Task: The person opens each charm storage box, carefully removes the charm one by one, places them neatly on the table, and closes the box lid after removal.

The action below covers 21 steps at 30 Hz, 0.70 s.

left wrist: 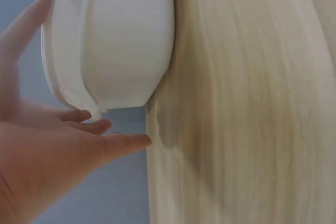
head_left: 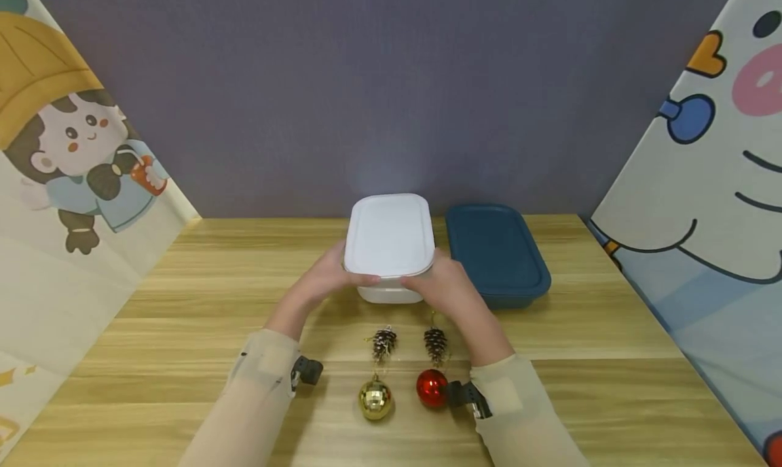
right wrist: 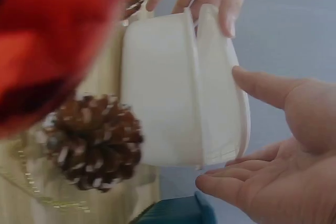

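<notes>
A white lid sits tilted over a white plastic box, its near edge raised off the rim. In the right wrist view, a wedge-shaped gap shows between lid and box, narrowing toward the back. My left hand holds the lid's left side, thumb on the near edge and fingers along the side. On the opposite side my right hand grips it the same way, with the thumb pressed to the lid's top. The inside of the box is hidden.
A dark blue lidded box stands to the right. Nearer me lie two pinecones, left and right, a gold ball ornament and a red ball ornament. A grey wall panel rises behind the wooden table.
</notes>
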Motion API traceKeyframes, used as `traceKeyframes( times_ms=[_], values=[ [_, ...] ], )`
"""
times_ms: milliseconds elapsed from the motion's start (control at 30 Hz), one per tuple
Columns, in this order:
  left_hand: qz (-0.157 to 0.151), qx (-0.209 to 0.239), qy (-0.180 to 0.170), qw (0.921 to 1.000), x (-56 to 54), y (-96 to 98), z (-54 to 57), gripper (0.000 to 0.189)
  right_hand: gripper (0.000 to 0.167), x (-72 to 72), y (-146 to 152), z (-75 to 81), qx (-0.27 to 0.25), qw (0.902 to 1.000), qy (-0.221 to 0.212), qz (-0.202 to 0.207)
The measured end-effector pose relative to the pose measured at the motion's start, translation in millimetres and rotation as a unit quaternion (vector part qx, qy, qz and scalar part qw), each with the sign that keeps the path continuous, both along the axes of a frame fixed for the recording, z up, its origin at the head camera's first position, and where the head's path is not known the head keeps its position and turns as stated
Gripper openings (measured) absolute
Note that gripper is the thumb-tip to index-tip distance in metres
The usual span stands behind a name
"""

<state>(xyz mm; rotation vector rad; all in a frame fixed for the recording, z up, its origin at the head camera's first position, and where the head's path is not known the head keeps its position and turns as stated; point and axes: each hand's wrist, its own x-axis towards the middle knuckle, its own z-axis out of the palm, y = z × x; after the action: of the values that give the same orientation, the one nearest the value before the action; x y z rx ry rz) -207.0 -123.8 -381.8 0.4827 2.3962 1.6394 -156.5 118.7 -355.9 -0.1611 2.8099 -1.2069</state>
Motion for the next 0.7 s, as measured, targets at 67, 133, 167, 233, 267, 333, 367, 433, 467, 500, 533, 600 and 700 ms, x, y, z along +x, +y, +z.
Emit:
traceKeyframes(
  times_ms=[67,133,167,233,267,333,367,433,467,500,533,600,700],
  values=[
    [-0.006,0.011,-0.003,0.9999,-1.3,-0.2,-3.6,0.105,0.072,-0.8,-1.2,-2.1,0.005,1.0000,-0.006,-0.001],
    [-0.015,0.020,-0.002,0.9997,-2.2,0.2,-5.7,0.107,0.070,-1.3,-1.8,-3.9,0.009,0.9999,-0.012,-0.002],
    [-0.019,0.024,-0.001,0.9995,-2.5,0.5,-6.2,0.107,0.069,-1.6,-1.7,-4.5,0.010,0.9998,-0.015,-0.003],
    [-0.030,0.034,0.002,0.9990,-3.3,1.4,-6.0,0.110,0.068,-2.3,-0.8,-5.0,0.013,0.9998,-0.015,-0.001],
    [-0.035,0.037,0.005,0.9987,-3.7,2.1,-5.6,0.111,0.068,-2.7,-0.1,-5.2,0.017,0.9998,-0.013,0.002],
    [-0.045,0.045,0.007,0.9980,-4.4,3.5,-4.8,0.113,0.067,-3.7,1.3,-5.6,0.025,0.9996,-0.008,0.010],
    [-0.049,0.047,0.008,0.9977,-4.8,4.2,-4.6,0.113,0.067,-4.0,1.9,-5.7,0.028,0.9995,-0.008,0.012],
    [-0.054,0.047,0.007,0.9974,-5.2,5.4,-5.0,0.113,0.067,-4.4,2.8,-6.0,0.032,0.9993,-0.014,0.014],
    [-0.056,0.047,0.006,0.9973,-5.5,5.9,-5.2,0.114,0.067,-4.5,3.1,-6.3,0.034,0.9991,-0.019,0.016],
    [-0.058,0.049,0.006,0.9971,-5.8,6.5,-5.7,0.114,0.067,-4.3,3.4,-6.5,0.034,0.9990,-0.025,0.016],
    [-0.061,0.049,0.005,0.9969,-5.9,7.0,-6.1,0.114,0.068,-4.3,3.6,-6.9,0.033,0.9988,-0.032,0.015],
    [-0.063,0.049,0.005,0.9968,-6.1,8.2,-6.8,0.114,0.068,-4.0,4.0,-7.5,0.033,0.9985,-0.041,0.014],
    [-0.065,0.049,0.006,0.9967,-6.0,9.8,-7.3,0.114,0.067,-3.8,4.3,-8.4,0.034,0.9982,-0.048,0.011]
  ],
)
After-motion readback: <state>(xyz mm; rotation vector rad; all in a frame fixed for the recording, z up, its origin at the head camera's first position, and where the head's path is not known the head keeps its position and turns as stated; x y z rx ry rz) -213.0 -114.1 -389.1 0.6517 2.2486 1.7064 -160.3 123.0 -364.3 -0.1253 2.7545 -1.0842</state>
